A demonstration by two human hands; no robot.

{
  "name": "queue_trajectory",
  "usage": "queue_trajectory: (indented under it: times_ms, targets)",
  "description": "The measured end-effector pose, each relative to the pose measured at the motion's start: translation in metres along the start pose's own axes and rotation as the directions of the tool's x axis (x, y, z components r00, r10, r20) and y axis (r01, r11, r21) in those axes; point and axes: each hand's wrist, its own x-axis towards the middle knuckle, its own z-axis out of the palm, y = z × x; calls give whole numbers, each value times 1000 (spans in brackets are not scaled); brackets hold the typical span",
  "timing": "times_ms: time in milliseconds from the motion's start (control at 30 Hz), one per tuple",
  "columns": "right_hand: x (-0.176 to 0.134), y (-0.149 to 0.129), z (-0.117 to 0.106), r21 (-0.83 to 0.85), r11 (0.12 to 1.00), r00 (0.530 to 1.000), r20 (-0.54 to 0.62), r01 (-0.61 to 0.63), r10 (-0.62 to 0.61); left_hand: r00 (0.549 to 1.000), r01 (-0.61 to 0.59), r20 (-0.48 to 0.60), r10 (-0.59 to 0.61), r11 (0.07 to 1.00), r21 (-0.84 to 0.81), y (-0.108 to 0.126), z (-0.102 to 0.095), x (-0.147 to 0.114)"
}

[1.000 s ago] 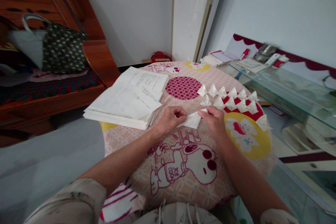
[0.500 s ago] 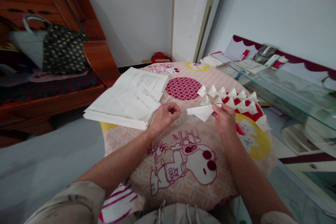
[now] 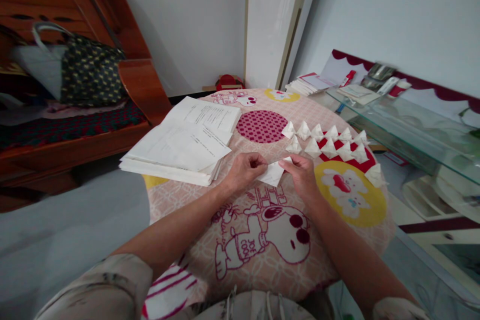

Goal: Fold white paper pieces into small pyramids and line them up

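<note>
A small folded piece of white paper [image 3: 271, 174] is held above the table between my two hands. My left hand [image 3: 245, 167] pinches its left edge with thumb and fingertips. On the other side, my right hand [image 3: 302, 172] grips the upper right corner, thumb on top. Several small folded paper pieces [image 3: 329, 147] stand in two rows on the tablecloth, beyond my right hand. Left of my hands lies a thick stack of printed white paper [image 3: 176, 145], its top sheets loose and overlapping.
A round table with a pink patterned tablecloth [image 3: 258, 255] is in front of me. To the right is a glass shelf [image 3: 412, 130] bearing small items. A wooden bench [image 3: 142, 90] with a dark patterned bag [image 3: 92, 70] stands left. A white floor-standing unit [image 3: 272, 30] is behind.
My right hand has moved left and slightly down with the paper, which has turned. My left hand has shifted right and now grips the paper's left side.
</note>
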Motion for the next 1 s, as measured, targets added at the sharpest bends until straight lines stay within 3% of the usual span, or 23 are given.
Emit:
queue_trajectory:
  times_ms: [267,333,500,567,700,833,933,1000]
  targets:
    - [12,-9,-17,38,999,981,-190,34,-26,996,89,20,-87,991,-99,-10,-4,5]
    - [13,-10,-19,56,998,986,-168,32,-22,994,106,44,-101,986,-129,-14,-6,8]
    - [12,-10,-11,-29,999,999,19,-39,40,986,92,157,-62,977,-194,-16,-7,22]
    - [14,-13,-8,-24,994,994,36,-102,103,990,94,124,-60,954,-284,-13,-8,32]
    - [26,-19,-2,26,981,980,54,-193,191,991,65,-61,-116,840,-538,-9,-12,51]
    - [40,-12,14,131,989,988,-131,-69,87,982,51,-96,-161,724,-688,-12,-9,59]
    - [49,4,27,133,991,987,-160,-10,31,979,52,-103,-176,704,-708,-20,-6,60]
    - [54,14,31,39,999,987,-157,32,-25,980,49,-102,-169,707,-705,-25,-5,61]
